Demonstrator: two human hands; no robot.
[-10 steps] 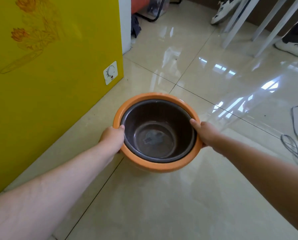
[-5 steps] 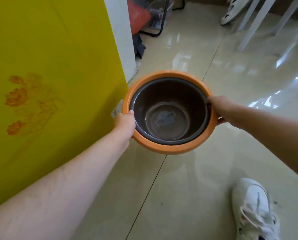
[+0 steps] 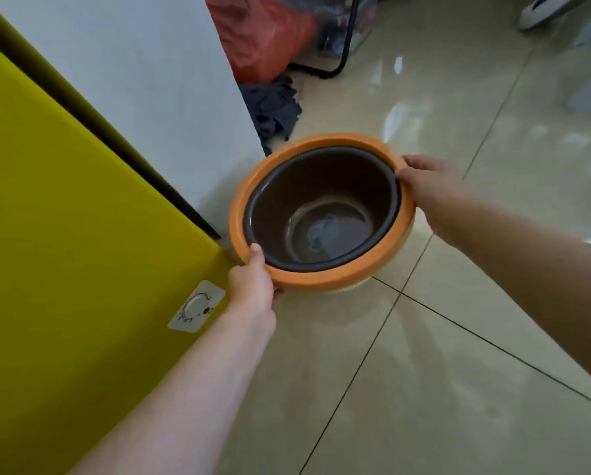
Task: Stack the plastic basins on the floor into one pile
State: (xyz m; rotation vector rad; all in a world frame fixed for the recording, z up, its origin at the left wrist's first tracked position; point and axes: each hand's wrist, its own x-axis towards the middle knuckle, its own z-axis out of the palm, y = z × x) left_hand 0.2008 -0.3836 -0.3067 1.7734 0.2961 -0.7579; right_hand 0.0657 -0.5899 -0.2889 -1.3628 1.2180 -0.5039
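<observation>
Nesting brown basin (image 3: pixel 321 207), orange basin (image 3: pixel 324 277), both hands

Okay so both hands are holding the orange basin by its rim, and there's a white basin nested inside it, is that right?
Not quite. The basin nested inside the orange basin is dark brown, not white, as the head view shows. The rest stands: the left hand and right hand both hold the orange rim.
</observation>
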